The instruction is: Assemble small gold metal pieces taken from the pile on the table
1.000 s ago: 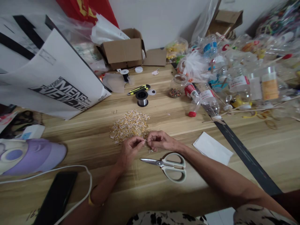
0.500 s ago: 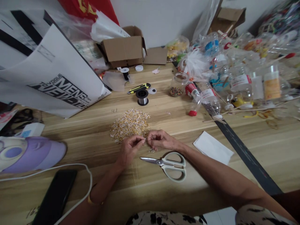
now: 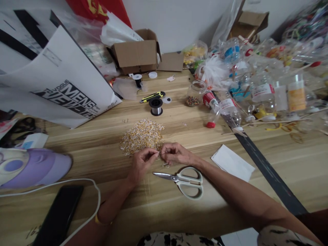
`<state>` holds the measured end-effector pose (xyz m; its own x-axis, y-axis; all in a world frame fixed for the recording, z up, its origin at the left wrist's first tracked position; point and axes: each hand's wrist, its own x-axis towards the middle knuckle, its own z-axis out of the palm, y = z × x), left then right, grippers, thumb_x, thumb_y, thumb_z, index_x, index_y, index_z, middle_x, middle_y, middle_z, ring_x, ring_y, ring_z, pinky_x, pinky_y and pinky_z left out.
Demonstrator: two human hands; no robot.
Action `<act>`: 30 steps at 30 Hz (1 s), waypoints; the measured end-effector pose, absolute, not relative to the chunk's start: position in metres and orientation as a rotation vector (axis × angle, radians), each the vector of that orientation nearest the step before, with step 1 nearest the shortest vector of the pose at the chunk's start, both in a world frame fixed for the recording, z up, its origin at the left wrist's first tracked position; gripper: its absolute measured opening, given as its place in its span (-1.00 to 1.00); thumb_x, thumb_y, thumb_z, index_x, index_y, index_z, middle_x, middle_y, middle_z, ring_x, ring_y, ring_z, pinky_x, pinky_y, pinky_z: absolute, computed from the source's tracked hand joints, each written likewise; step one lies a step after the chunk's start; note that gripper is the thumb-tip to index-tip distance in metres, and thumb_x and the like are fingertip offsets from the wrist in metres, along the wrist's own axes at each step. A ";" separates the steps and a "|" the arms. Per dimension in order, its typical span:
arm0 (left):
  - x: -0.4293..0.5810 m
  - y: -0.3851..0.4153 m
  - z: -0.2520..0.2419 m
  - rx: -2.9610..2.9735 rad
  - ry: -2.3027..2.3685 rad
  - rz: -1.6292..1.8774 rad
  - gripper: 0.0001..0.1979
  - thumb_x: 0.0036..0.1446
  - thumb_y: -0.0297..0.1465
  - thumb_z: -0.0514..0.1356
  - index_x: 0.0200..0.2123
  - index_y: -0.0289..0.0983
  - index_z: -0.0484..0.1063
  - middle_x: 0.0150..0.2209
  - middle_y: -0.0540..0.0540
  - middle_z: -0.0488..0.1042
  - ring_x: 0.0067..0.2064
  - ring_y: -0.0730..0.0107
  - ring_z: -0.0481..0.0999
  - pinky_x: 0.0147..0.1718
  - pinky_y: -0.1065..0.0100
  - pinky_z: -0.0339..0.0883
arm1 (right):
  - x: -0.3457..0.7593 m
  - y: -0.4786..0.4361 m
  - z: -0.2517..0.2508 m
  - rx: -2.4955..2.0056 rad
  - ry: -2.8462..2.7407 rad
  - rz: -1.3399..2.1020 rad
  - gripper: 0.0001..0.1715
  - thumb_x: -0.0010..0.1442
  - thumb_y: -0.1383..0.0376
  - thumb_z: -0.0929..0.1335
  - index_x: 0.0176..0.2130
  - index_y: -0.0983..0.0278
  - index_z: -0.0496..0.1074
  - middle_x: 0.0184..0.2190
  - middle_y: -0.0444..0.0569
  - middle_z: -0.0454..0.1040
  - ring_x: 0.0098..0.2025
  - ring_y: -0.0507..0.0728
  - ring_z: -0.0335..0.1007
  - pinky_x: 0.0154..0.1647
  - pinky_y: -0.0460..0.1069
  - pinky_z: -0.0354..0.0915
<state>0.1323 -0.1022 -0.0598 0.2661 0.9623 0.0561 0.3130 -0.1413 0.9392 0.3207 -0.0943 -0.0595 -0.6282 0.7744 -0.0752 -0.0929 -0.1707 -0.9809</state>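
Centre of frame, low: left hand (image 3: pixel 141 163) and right hand (image 3: pixel 176 153) meet fingertip to fingertip over bench (image 3: pixel 102 150). Fingers (image 3: pixel 153 154) of both pinched narrow on small gold piece (image 3: pixel 159 155) — thin, glinting, long axis too small to tell. Pile of gold pins (image 3: pixel 142 136) lies just above hands in frame, just beside both, left hand nearer. Pile loose, spiky, metallic with clear bits. Scissors (image 3: pixel 185 180) just below right hand — steel blades point frame-left, pale plastic loops. Bench pale wood grain, matte. Wire spool (image 3: pixel 155 106) above pile, apart.
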 end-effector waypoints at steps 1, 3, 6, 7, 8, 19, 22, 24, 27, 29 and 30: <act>0.132 -0.103 -0.060 1.646 1.196 0.913 -0.89 0.04 -0.39 0.19 -0.44 -0.32 0.46 -0.50 -0.03 0.46 -0.45 0.46 0.40 -0.44 0.47 0.25 | 0.321 -0.094 -0.059 -0.795 -1.497 1.856 -0.83 0.12 0.27 0.32 -0.40 0.35 0.31 -0.61 -0.20 0.28 -0.59 -0.08 0.22 -0.57 -0.18 0.21; 0.132 -0.103 -0.061 1.664 1.193 0.919 -0.89 0.04 -0.40 0.19 -0.43 -0.32 0.46 -0.50 -0.03 0.46 -0.45 0.46 0.39 -0.44 0.47 0.25 | 0.321 -0.094 -0.059 -0.797 -1.505 1.852 -0.83 0.13 0.27 0.32 -0.40 0.35 0.31 -0.61 -0.20 0.28 -0.59 -0.08 0.22 -0.58 -0.18 0.21; 0.133 -0.105 -0.060 1.699 1.199 0.933 -0.90 0.04 -0.41 0.18 -0.43 -0.32 0.46 -0.48 -0.03 0.47 -0.44 0.46 0.41 -0.43 0.48 0.26 | 0.321 -0.094 -0.060 -0.796 -1.509 1.854 -0.84 0.12 0.28 0.32 -0.40 0.35 0.31 -0.61 -0.20 0.28 -0.60 -0.08 0.23 -0.59 -0.19 0.21; 0.133 -0.105 -0.060 1.715 1.205 0.939 -0.90 0.04 -0.41 0.18 -0.43 -0.31 0.46 -0.48 -0.03 0.47 -0.44 0.46 0.41 -0.43 0.48 0.26 | 0.321 -0.094 -0.061 -0.791 -1.509 1.853 -0.84 0.12 0.28 0.32 -0.40 0.35 0.30 -0.61 -0.20 0.28 -0.60 -0.08 0.23 -0.59 -0.19 0.22; 0.133 -0.106 -0.059 1.734 1.212 0.945 -0.90 0.04 -0.42 0.18 -0.44 -0.31 0.46 -0.48 -0.03 0.47 -0.45 0.47 0.41 -0.44 0.48 0.25 | 0.321 -0.094 -0.061 -0.785 -1.509 1.852 -0.84 0.12 0.28 0.32 -0.40 0.35 0.30 -0.61 -0.20 0.28 -0.60 -0.08 0.23 -0.59 -0.19 0.22; 0.135 -0.108 -0.053 1.846 1.253 0.989 -0.90 0.04 -0.42 0.17 -0.46 -0.30 0.46 -0.48 -0.04 0.49 -0.46 0.46 0.42 -0.45 0.46 0.26 | 0.320 -0.094 -0.059 -0.781 -1.510 1.840 -0.86 0.13 0.30 0.31 -0.40 0.36 0.31 -0.61 -0.20 0.29 -0.60 -0.09 0.23 -0.58 -0.19 0.23; 0.135 -0.108 -0.052 1.880 1.246 1.003 -0.91 0.04 -0.44 0.17 -0.47 -0.29 0.45 -0.49 -0.03 0.48 -0.45 0.46 0.42 -0.43 0.46 0.26 | 0.320 -0.094 -0.059 -0.786 -1.514 1.840 -0.86 0.13 0.31 0.31 -0.40 0.36 0.31 -0.61 -0.20 0.29 -0.59 -0.09 0.24 -0.58 -0.19 0.23; 0.135 -0.108 -0.052 1.893 1.247 1.003 -0.90 0.04 -0.44 0.16 -0.48 -0.29 0.45 -0.49 -0.03 0.48 -0.45 0.46 0.42 -0.44 0.46 0.26 | 0.320 -0.094 -0.060 -0.784 -1.512 1.841 -0.86 0.12 0.30 0.31 -0.40 0.35 0.31 -0.61 -0.20 0.29 -0.60 -0.09 0.24 -0.58 -0.19 0.23; 0.134 -0.108 -0.052 1.902 1.260 0.996 -0.90 0.04 -0.43 0.16 -0.48 -0.29 0.44 -0.50 -0.02 0.47 -0.46 0.46 0.41 -0.44 0.46 0.26 | 0.320 -0.094 -0.061 -0.788 -1.503 1.844 -0.85 0.12 0.28 0.32 -0.40 0.35 0.31 -0.61 -0.20 0.29 -0.60 -0.09 0.23 -0.58 -0.19 0.23; 0.134 -0.108 -0.052 1.905 1.257 0.992 -0.90 0.04 -0.43 0.16 -0.48 -0.29 0.43 -0.50 -0.02 0.47 -0.45 0.46 0.41 -0.43 0.47 0.26 | 0.320 -0.094 -0.060 -0.801 -1.501 1.846 -0.84 0.12 0.28 0.32 -0.40 0.35 0.31 -0.61 -0.20 0.29 -0.60 -0.09 0.24 -0.58 -0.18 0.23; 0.134 -0.107 -0.053 1.904 1.254 0.990 -0.90 0.05 -0.43 0.16 -0.48 -0.29 0.43 -0.50 -0.02 0.47 -0.45 0.46 0.41 -0.43 0.47 0.26 | 0.320 -0.094 -0.060 -0.807 -1.501 1.846 -0.84 0.12 0.28 0.32 -0.40 0.35 0.31 -0.61 -0.20 0.29 -0.60 -0.09 0.24 -0.58 -0.18 0.23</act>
<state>0.1336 -0.1075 -0.0528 0.2594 0.9357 0.2393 0.4502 -0.3364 0.8272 0.3200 -0.0944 -0.0596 -0.6218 0.7796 -0.0751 -0.0851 -0.1626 -0.9830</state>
